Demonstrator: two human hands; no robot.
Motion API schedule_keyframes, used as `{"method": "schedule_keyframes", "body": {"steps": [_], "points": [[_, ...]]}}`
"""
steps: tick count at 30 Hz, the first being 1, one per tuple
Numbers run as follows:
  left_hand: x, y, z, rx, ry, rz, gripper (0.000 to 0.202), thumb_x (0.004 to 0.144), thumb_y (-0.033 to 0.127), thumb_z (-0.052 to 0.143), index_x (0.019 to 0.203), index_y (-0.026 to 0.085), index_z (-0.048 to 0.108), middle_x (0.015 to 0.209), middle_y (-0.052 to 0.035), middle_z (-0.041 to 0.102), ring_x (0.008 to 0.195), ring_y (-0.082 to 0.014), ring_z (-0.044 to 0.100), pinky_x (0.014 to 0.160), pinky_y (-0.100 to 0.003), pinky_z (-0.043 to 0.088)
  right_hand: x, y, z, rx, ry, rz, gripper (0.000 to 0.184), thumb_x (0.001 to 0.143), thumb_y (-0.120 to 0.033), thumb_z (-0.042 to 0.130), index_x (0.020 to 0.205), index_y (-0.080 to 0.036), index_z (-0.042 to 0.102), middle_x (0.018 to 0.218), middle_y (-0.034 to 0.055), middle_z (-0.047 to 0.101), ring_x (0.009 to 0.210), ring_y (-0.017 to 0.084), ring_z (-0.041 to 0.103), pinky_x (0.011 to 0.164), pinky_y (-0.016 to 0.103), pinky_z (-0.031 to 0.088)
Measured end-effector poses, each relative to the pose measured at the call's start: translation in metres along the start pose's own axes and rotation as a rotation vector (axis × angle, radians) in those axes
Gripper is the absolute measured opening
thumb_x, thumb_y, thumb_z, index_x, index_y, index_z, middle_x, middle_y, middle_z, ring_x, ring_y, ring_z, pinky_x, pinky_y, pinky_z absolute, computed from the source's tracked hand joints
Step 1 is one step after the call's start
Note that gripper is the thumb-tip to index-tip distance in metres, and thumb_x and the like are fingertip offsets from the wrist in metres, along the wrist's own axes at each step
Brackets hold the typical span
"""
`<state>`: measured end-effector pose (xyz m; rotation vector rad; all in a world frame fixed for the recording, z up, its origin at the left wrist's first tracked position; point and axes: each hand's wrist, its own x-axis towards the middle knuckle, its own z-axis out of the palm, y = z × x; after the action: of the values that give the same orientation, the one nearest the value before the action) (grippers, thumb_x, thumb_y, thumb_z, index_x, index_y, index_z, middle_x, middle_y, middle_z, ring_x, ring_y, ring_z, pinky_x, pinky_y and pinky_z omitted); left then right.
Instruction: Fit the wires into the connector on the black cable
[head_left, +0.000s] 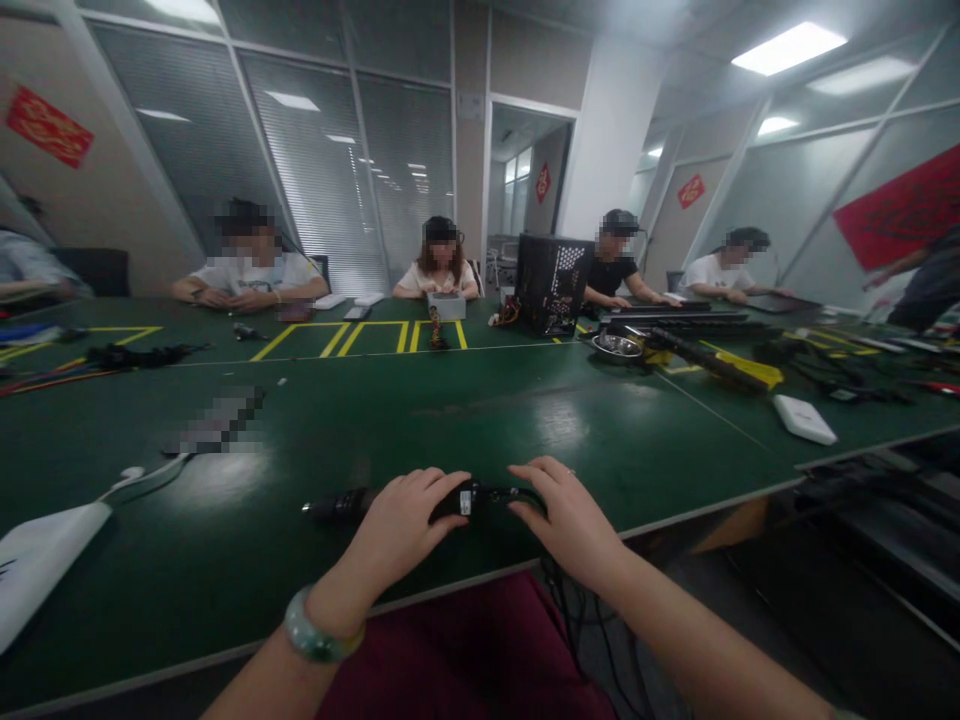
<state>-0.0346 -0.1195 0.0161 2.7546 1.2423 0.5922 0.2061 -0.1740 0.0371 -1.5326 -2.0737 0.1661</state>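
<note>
Holding a corded tool (pixel 345 505) in the left hand (pixel 401 510), with the fingers (pixel 420 485) closed over its body and a white label (pixel 466 502) showing beside the thumb. Placed near the front edge of the tabletop (pixel 480 410), with the tip turned left; cannot tell whether resting or slightly raised. At the right end of the tool, cupping the cable (pixel 517 493) with the right hand (pixel 574 505), fingers partly open; cannot tell whether pinching it or merely encircling it. Could strain the cable at its joint with the tool by pulling or bending too sharply. Could snag on the dark cords (pixel 561 600) hanging to the right of and below the tool, especially by drawing the right hand back carelessly. Might roll toward the maroon cloth (pixel 480 650), on the near side of the tool, upon loosening the left hand so close to the edge. Might also knock the white box (pixel 45 560), left of the tool, by swinging the tip wide.
</note>
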Motion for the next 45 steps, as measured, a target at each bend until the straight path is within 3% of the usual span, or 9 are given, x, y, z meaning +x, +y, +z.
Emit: {"method": "schedule_keyframes", "body": {"steps": [4, 8, 13, 20, 23, 27, 30, 38, 45], "points": [[0.008, -0.019, -0.003, -0.020, -0.004, -0.037, 0.045, 0.087, 0.045, 0.057, 0.129, 0.030, 0.048, 0.113, -0.0042, 0.059, 0.100, -0.0214, 0.056, 0.088, -0.035, 0.042, -0.055, 0.009, 0.020, -0.049, 0.150, 0.020, 0.041, 0.087, -0.023, 0.055, 0.127, -0.030, 0.049, 0.130, 0.0073, 0.045, 0.121, 0.026, 0.044, 0.100, 0.043, 0.040], [0.014, -0.029, -0.003, -0.040, -0.033, -0.039, 0.045, 0.087, 0.046, 0.056, 0.129, 0.032, 0.048, 0.114, -0.0027, 0.059, 0.101, -0.0211, 0.056, 0.089, -0.035, 0.041, -0.134, 0.033, 0.084, 0.005, 0.416, 0.181, 0.038, 0.085, -0.030, 0.058, 0.119, -0.022, 0.045, 0.117, 0.0127, 0.049, 0.113, 0.029, 0.050, 0.094, 0.045, 0.044], [0.015, -0.028, 0.002, -0.029, -0.042, -0.027, 0.044, 0.087, 0.046, 0.056, 0.128, 0.032, 0.049, 0.115, -0.0025, 0.059, 0.102, -0.0216, 0.055, 0.089, -0.036, 0.040, -0.177, 0.054, 0.145, 0.226, 0.457, 0.618, 0.050, 0.083, -0.050, 0.053, 0.120, -0.019, 0.041, 0.116, 0.0179, 0.056, 0.107, 0.034, 0.057, 0.089, 0.045, 0.046], [0.010, -0.024, 0.007, 0.015, 0.004, -0.016, 0.045, 0.087, 0.043, 0.058, 0.129, 0.032, 0.048, 0.112, -0.0028, 0.059, 0.099, -0.0204, 0.055, 0.088, -0.035, 0.039, -0.135, 0.035, 0.082, 0.661, -0.166, 0.451, 0.049, 0.087, -0.060, 0.043, 0.092, -0.017, 0.065, 0.089, 0.0102, 0.069, 0.088, 0.024, 0.064, 0.079, 0.029, 0.051], [0.009, -0.023, 0.008, 0.022, 0.019, -0.024, 0.045, 0.086, 0.042, 0.059, 0.129, 0.033, 0.048, 0.112, -0.0026, 0.059, 0.099, -0.0206, 0.055, 0.086, -0.034, 0.039, -0.111, 0.017, 0.040, 0.664, -0.189, 0.366, 0.044, 0.091, -0.056, 0.042, 0.095, -0.019, 0.065, 0.086, 0.0059, 0.067, 0.082, 0.019, 0.062, 0.077, 0.024, 0.048], [0.013, -0.026, 0.010, 0.019, 0.026, -0.046, 0.046, 0.086, 0.043, 0.059, 0.130, 0.034, 0.048, 0.110, -0.0029, 0.060, 0.098, -0.0209, 0.055, 0.086, -0.034, 0.039, -0.064, -0.002, -0.006, 0.684, -0.216, 0.401, 0.047, 0.093, -0.054, 0.036, 0.106, -0.017, 0.061, 0.060, -0.0013, 0.056, 0.051, 0.012, 0.050, 0.049, 0.020, 0.039], [0.018, -0.031, 0.010, 0.018, 0.013, -0.062, 0.046, 0.086, 0.045, 0.058, 0.130, 0.034, 0.049, 0.109, -0.0034, 0.060, 0.098, -0.0216, 0.055, 0.085, -0.034, 0.038, -0.022, -0.008, -0.022, 0.559, -0.182, 0.284, 0.038, 0.095, -0.046, 0.038, 0.104, -0.017, 0.061, 0.066, -0.0007, 0.058, 0.061, 0.013, 0.054, 0.059, 0.021, 0.041], [0.039, -0.076, 0.002, 0.026, 0.017, -0.184, 0.047, 0.086, 0.049, 0.055, 0.130, 0.035, 0.048, 0.110, -0.0036, 0.059, 0.099, -0.0234, 0.055, 0.085, -0.035, 0.039, 0.042, 0.004, 0.013, -0.077, -0.266, 0.244, 0.022, 0.089, -0.025, 0.049, 0.107, -0.015, 0.055, 0.092, 0.0106, 0.067, 0.085, 0.023, 0.064, 0.069, 0.028, 0.042], [0.057, -0.096, 0.002, 0.023, -0.001, -0.205, 0.047, 0.087, 0.048, 0.052, 0.132, 0.032, 0.047, 0.112, -0.0044, 0.059, 0.101, -0.0223, 0.055, 0.091, -0.034, 0.038, 0.071, 0.012, 0.045, -0.289, -0.168, 0.083, 0.032, 0.091, -0.021, 0.049, 0.122, -0.024, 0.050, 0.111, 0.0096, 0.057, 0.092, 0.025, 0.061, 0.074, 0.032, 0.045]]}}
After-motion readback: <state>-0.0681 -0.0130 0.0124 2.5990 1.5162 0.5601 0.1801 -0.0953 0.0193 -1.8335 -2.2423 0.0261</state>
